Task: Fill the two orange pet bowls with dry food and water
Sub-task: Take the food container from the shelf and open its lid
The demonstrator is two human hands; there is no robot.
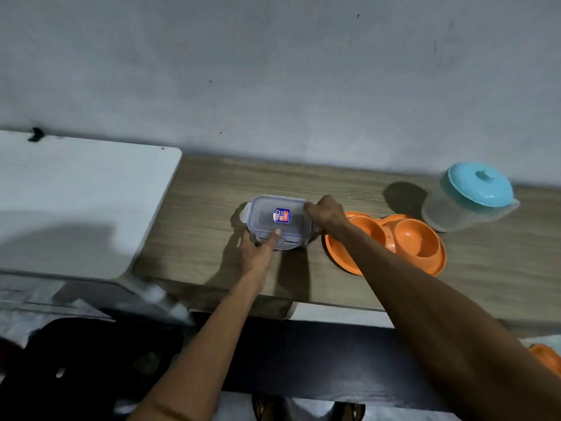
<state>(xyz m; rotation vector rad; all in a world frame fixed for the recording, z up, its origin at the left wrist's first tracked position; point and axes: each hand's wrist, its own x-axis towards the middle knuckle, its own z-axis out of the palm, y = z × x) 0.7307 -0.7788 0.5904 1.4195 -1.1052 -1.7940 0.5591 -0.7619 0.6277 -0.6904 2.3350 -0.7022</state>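
Both your hands clasp one clear lidded container [280, 218] at frame centre; left hand [258, 250] curls round its near edge, right hand [326, 215] round its right end. One orange two-bowl dish [419, 238] sits just right; one teal-lidded jug [473, 196] beyond.

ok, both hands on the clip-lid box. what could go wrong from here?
1. The lid is on the clear container. With the left hand and right hand both gripping it, a clip that pops suddenly could jerk it and spill whatever is inside.
2. The right forearm crosses over the orange double bowl. Pulling the arm back might knock the bowl toward the near edge of the counter.
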